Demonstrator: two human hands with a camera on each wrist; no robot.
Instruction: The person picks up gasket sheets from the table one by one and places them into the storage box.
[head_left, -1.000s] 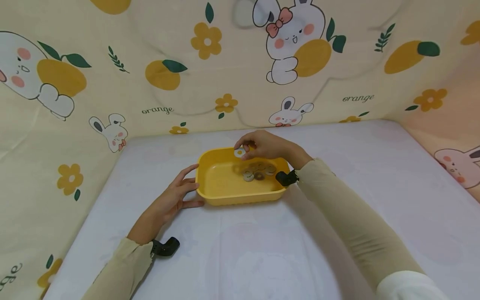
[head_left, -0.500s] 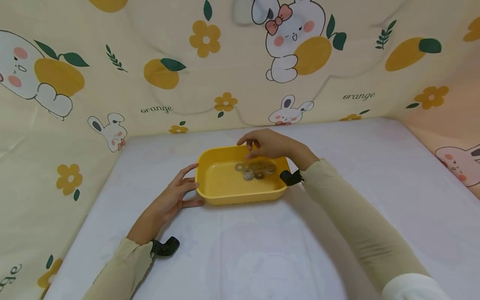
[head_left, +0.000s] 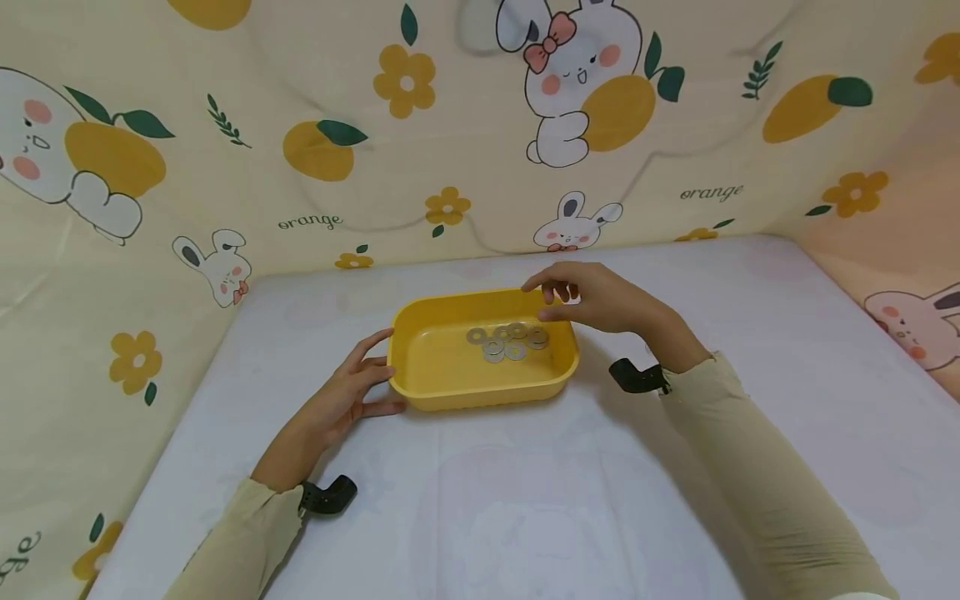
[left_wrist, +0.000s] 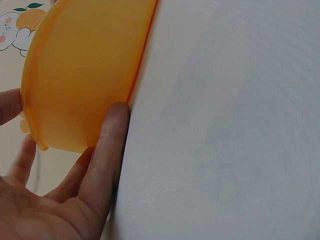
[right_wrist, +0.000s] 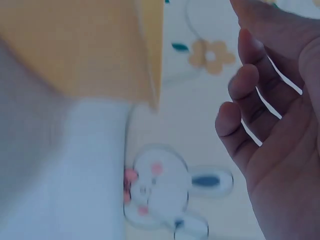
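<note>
A yellow plastic tray point(head_left: 442, 375) with rounded corners stands on the white-covered table. Flat silvery washers point(head_left: 493, 348), several of them, lie loosely grouped on the right half of its floor. At the tray's left end, my left hand point(head_left: 337, 408) touches the outside with extended fingers; in the left wrist view its fingertips point(left_wrist: 118, 112) rest along the yellow wall. My right hand point(head_left: 600, 298) hovers over the tray's back right corner, fingers loosely bent and holding nothing. The right wrist view has this hand point(right_wrist: 270, 115) apart from the tray's end point(right_wrist: 100, 50).
White cloth point(head_left: 480, 500) covers the table around the tray. Behind it rises a cream backdrop point(head_left: 450, 150) printed with rabbits and oranges, which also runs along both sides. Black wrist cameras point(head_left: 636, 377) jut from both sleeves.
A washer pinched by my right hand was let go among the others in the tray. That hand has since drawn back to the right. My left hand keeps its place.
</note>
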